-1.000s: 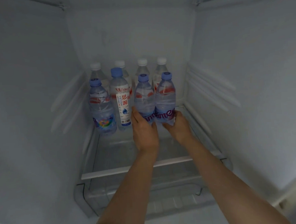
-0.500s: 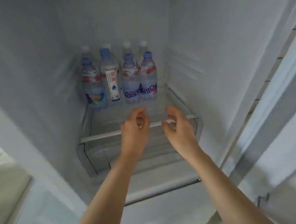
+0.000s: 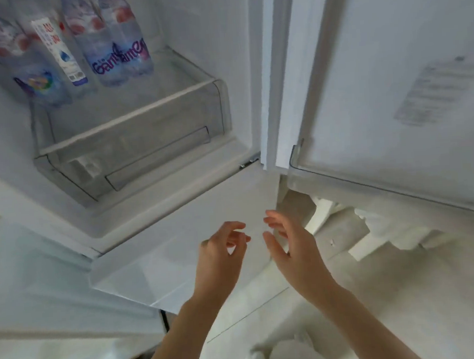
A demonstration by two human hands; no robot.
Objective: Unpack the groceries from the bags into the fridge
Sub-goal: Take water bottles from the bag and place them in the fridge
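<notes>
Several water bottles (image 3: pixel 105 48) with blue and red labels stand together at the back of the fridge shelf (image 3: pixel 153 101), top left of the view. My left hand (image 3: pixel 221 252) hangs below the fridge compartment with loosely curled fingers and holds nothing. My right hand (image 3: pixel 289 242) is beside it, fingers relaxed and spread, also holding nothing. Both hands are well outside the fridge, in front of the lower white door. A white bag (image 3: pixel 291 353) shows at the bottom edge.
A clear crisper drawer (image 3: pixel 134 157) sits under the shelf. The open fridge door (image 3: pixel 391 86) with a clear door bin (image 3: pixel 369 182) stands to the right. White foam packing pieces (image 3: pixel 372 226) lie on the floor below the door.
Both hands let go of the two front bottles and drew back out of the fridge, downward. The view swung down and right, so the bottles now sit at the top left.
</notes>
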